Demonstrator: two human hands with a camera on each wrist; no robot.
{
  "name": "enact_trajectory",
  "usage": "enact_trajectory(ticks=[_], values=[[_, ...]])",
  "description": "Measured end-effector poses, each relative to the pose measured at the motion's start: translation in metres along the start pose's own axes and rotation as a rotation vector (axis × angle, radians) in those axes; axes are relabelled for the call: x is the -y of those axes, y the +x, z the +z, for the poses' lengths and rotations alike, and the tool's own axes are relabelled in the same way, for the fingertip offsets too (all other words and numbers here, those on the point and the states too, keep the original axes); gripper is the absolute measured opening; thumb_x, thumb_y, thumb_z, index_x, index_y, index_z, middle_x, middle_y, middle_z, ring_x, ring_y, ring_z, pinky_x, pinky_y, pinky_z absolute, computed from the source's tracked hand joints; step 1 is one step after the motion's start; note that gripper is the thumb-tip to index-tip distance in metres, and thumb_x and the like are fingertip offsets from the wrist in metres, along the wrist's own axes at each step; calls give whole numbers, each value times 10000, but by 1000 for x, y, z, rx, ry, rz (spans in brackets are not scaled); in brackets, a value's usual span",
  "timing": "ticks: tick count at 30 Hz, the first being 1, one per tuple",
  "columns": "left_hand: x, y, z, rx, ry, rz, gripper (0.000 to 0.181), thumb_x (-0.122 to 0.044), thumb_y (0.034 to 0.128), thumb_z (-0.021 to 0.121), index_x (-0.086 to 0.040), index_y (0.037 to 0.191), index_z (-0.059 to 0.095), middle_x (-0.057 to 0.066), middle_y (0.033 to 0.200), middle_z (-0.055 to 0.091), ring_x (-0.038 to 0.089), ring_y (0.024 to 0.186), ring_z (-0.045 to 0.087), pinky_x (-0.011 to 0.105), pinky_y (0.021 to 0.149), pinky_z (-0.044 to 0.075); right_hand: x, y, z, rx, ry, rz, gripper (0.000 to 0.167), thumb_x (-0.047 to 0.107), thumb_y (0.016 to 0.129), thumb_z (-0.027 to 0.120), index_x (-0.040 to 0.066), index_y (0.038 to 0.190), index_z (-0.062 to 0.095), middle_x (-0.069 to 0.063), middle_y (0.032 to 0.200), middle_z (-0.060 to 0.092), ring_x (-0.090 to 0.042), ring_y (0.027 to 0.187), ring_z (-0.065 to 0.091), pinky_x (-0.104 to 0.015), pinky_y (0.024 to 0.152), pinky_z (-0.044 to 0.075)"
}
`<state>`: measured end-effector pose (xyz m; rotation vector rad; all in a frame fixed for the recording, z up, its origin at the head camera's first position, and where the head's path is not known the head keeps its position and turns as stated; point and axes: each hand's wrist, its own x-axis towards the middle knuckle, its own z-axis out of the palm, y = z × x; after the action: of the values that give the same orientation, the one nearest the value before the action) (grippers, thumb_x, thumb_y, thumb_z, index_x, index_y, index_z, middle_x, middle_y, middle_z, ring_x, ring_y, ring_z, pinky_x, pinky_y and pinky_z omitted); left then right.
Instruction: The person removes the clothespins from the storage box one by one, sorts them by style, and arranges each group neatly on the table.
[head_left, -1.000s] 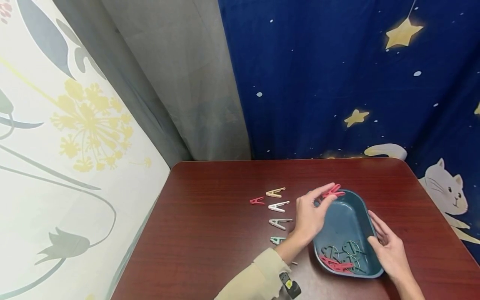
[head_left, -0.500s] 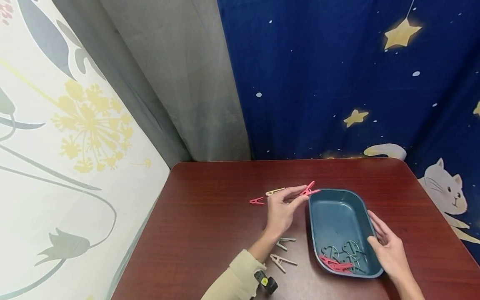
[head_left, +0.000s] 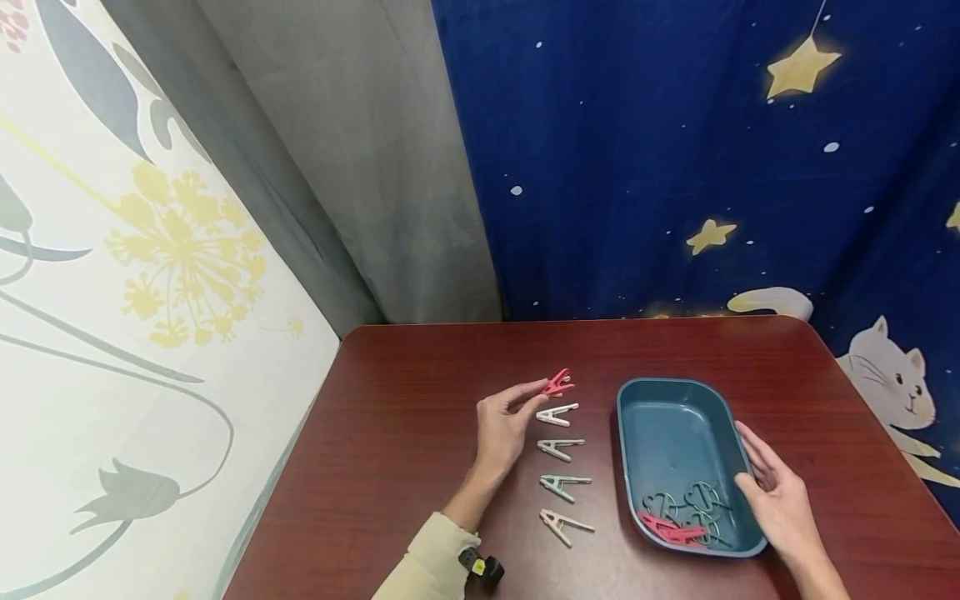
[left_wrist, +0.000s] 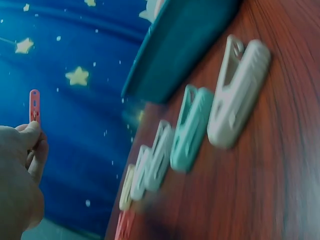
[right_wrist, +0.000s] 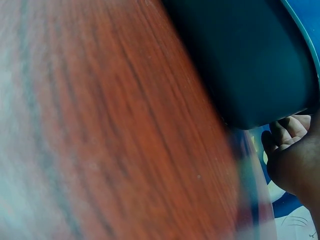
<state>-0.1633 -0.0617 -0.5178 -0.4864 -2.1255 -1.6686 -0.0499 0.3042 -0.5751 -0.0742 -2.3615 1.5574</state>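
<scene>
My left hand pinches a red clothespin between thumb and fingertips, raised off the table in the left wrist view. Behind it in the head view, a yellow clothespin is mostly covered. A white clothespin, a pale grey one, a mint green one and a beige one lie in a column below. Another red clothespin lies at the column's far end. My right hand grips the right rim of a blue plastic tray, thumb over the edge.
In the tray's near end lie red clothespins and several green wire-like pieces. The brown wooden table meets a blue star-patterned curtain and a grey curtain at the back. A patterned white panel stands left.
My left hand has carried the red clothespin leftward from over the tray to beside the column, hiding the yellow and other red ones in the head view. The right hand and tray stay put.
</scene>
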Motion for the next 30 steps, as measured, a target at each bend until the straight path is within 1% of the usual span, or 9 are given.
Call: enact_trajectory(ticks=[3, 5, 7, 10, 12, 18, 22, 26, 30], values=[[8, -1, -13, -20, 34, -1, 219, -47, 854, 884, -143, 1050, 861, -29, 968, 816, 208, 804, 785, 358, 667, 643, 0, 0, 0, -2, -8, 4, 645, -78, 1013, 575, 57, 1624, 420, 127, 1538, 498, 195, 1215, 505, -20, 913, 425], [14, -2, -22, -31, 67, -10, 188, -79, 844, 900, -159, 1010, 863, -44, 928, 813, 203, 768, 785, 351, 650, 638, 0, 0, 0, -1, -8, 4, 645, -77, 1014, 575, 59, 1625, 419, 116, 1544, 496, 195, 1219, 503, -20, 915, 425], [21, -5, -30, -33, 110, -19, 160, -124, 842, 908, -174, 986, 861, -59, 906, 810, 173, 751, 782, 309, 651, 632, 0, 0, 0, -1, -6, 0, 646, -77, 1014, 574, 60, 1626, 418, 132, 1538, 497, 195, 1221, 502, -19, 914, 424], [33, -11, -42, -9, 171, -35, 138, -171, 853, 900, -161, 984, 858, -56, 909, 810, 141, 765, 779, 249, 657, 618, 0, -1, 1, -1, 6, -12, 645, -95, 1006, 569, 39, 1619, 421, 163, 1520, 504, 187, 1224, 511, -23, 918, 428], [42, -15, -49, 18, 219, -40, 134, -173, 864, 891, -149, 992, 859, -48, 927, 812, 119, 779, 778, 241, 662, 617, 0, -1, 1, -2, 10, -20, 647, -104, 1001, 567, 32, 1616, 422, 188, 1505, 507, 185, 1227, 513, -23, 920, 426], [62, -26, -65, 83, 331, -41, 137, -149, 863, 894, -168, 995, 860, -60, 922, 811, 65, 788, 770, 208, 665, 604, -1, 0, 1, -7, 4, -12, 648, -96, 1004, 570, 49, 1620, 425, 158, 1517, 511, 183, 1233, 512, -20, 921, 422], [74, -28, -72, 124, 331, -31, 153, -119, 851, 899, -138, 994, 848, -45, 901, 810, 84, 789, 776, 212, 673, 608, 0, -1, 0, -7, 4, -6, 645, -88, 1008, 569, 56, 1621, 427, 156, 1518, 510, 186, 1228, 512, -20, 917, 423], [83, -27, -76, 173, 312, -49, 161, -110, 849, 898, -108, 998, 835, -35, 896, 806, 88, 790, 775, 236, 681, 617, -1, -1, 1, -5, 10, -16, 648, -102, 1000, 567, 45, 1616, 430, 191, 1499, 511, 184, 1229, 514, -21, 919, 425], [88, -25, -77, 206, 329, -63, 166, -125, 853, 897, -119, 1004, 831, -49, 905, 801, 70, 793, 762, 244, 695, 617, -1, -1, 1, -3, 14, -22, 648, -109, 998, 567, 40, 1614, 431, 201, 1496, 509, 181, 1234, 514, -23, 923, 426]])
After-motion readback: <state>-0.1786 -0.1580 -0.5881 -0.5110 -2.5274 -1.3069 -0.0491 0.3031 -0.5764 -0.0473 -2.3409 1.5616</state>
